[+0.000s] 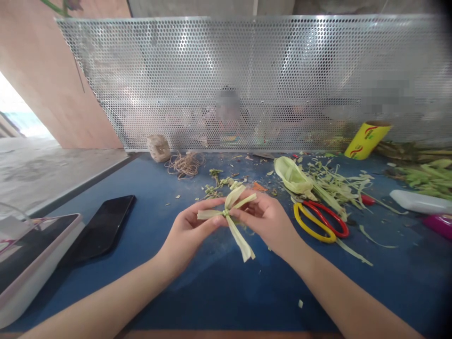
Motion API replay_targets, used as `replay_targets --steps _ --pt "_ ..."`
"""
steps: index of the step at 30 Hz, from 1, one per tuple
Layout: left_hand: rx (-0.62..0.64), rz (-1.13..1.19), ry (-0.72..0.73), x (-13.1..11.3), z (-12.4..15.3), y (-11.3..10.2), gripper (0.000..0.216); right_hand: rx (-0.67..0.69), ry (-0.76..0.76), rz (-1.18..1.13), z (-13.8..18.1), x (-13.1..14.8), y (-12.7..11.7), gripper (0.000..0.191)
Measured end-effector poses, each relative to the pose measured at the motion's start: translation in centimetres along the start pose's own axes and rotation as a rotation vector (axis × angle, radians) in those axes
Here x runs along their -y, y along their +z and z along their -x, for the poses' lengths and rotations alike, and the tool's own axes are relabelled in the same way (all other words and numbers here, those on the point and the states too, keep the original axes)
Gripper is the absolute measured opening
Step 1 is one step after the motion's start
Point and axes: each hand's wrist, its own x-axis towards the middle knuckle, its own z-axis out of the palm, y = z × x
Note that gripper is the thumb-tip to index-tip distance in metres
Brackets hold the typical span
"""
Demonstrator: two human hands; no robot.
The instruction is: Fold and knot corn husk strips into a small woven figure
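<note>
My left hand (pixel 189 228) and my right hand (pixel 273 221) meet at the middle of the table, thumbs and fingers closed on a small knot of pale green corn husk strips (pixel 242 240). Four ends fan out from the knot: up, left, upper right, and a longer one downward. Right of my right hand lie scissors (pixel 314 222) with one yellow and one red handle loop; their blades are mostly hidden. Behind them rest a cupped piece of husk (pixel 292 175) and a heap of shredded strips (pixel 341 184). Small knotted green pieces (pixel 213 190) lie just beyond my hands.
A black phone (pixel 104 226) and a pink-rimmed white container (pixel 38 278) are at left. Tangled twine (pixel 186 165) and a rough block (pixel 158 148) sit far left; a yellow tube (pixel 367 141) stands far right. A perforated metal screen (pixel 247 61) closes the back, with a person behind it.
</note>
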Motion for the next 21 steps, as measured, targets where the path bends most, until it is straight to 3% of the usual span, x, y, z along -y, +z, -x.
replay_targets --steps 4,8,13,21 --pt "0.035 -0.137 -0.062 -0.2 -0.2 0.0 0.019 -0.001 -0.094 0.168 0.3 -0.2 0.2 0.035" --pt "-0.035 -0.258 -0.027 -0.5 -0.2 0.1 0.016 -0.151 -0.411 0.49 0.5 -0.4 -0.3 0.044" --pt "-0.043 -0.279 -0.015 -0.7 -0.2 0.0 0.016 -0.02 -0.674 1.032 0.9 0.5 -1.3 0.02" --pt "-0.08 -0.35 -0.12 -1.2 -0.2 0.1 0.018 0.18 -0.75 1.001 0.7 0.6 -1.6 0.012"
